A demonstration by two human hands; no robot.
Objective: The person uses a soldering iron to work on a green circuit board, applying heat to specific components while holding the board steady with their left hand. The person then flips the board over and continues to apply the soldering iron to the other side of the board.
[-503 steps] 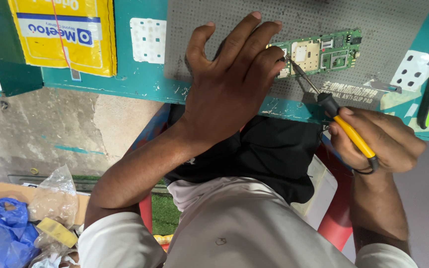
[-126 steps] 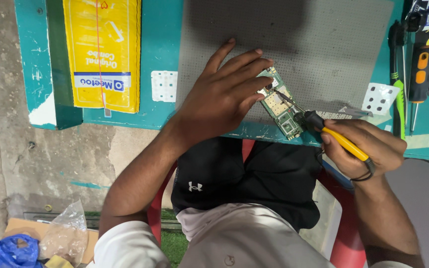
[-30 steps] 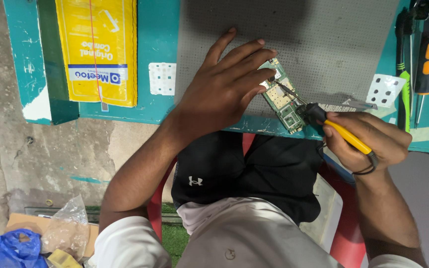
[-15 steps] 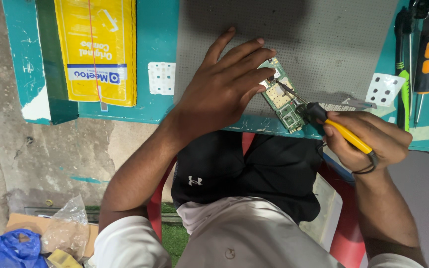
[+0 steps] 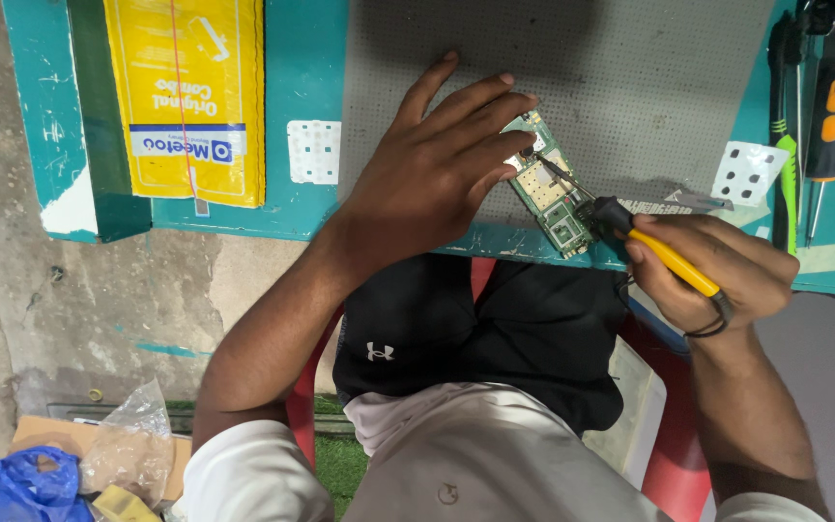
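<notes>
A small green circuit board [image 5: 548, 188] lies at the near edge of a grey perforated work mat [image 5: 630, 87], tilted, its lower end reaching the teal table [image 5: 306, 208] edge. The left hand [image 5: 432, 169] is spread flat, fingers apart, with the fingertips [image 5: 519, 130] pressing the board's upper left end to pin it down; it grips nothing. The right hand [image 5: 717, 271] is closed around the yellow handle of a soldering iron [image 5: 630, 232], whose dark tip reaches onto the upper part of the board, just beside the left fingertips. Whether the tip actually touches a joint cannot be told.

Judgement: the step in hand is work on one point on the board while it is held steady. The next move calls for a firm hold-down by the left hand and a fine, steady tip placement, with the fingertips kept clear of the hot end.

Surroundings: two small white keypad pieces [image 5: 313, 152] rest on the table, one left of the mat, one at its right edge. A yellow package [image 5: 186, 97] lies further left. Screwdrivers [image 5: 828, 116] with green and orange handles lie at the far right. Below, the person sits on a red chair [image 5: 674, 454].
</notes>
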